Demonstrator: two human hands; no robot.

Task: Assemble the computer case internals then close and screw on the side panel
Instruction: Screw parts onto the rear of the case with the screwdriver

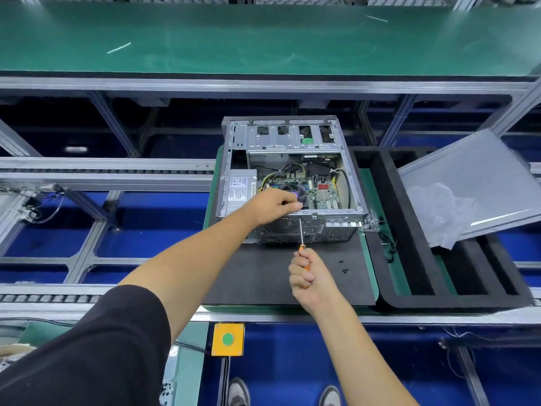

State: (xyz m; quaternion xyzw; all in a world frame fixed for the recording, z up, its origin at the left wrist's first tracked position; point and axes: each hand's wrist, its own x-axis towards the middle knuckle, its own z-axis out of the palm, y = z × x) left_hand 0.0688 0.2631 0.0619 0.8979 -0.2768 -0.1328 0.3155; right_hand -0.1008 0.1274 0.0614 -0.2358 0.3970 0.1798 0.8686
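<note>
A: Middle of the frame, the computer case [292, 177] lies open on the dark mat [263, 276], circuit board facing up.

B: And the hands?

A: The right hand [310, 276] is wrapped round the orange-handled screwdriver [301, 238], its tip up at the case's near rim. The left hand [275, 205] rests on that rim, fingers curled; whether they pinch anything, I cannot tell.

B: The side panel?

A: The side panel [474, 186] lies tilted at right on the black foam tray [409, 300]. Small black screws [344, 266] sit on the mat.

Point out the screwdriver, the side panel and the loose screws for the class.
screwdriver [301, 232]: head view, on its metal shaft.
side panel [480, 177]: head view, on its flat grey face.
loose screws [345, 270]: head view, on one black screw on the mat.
</note>
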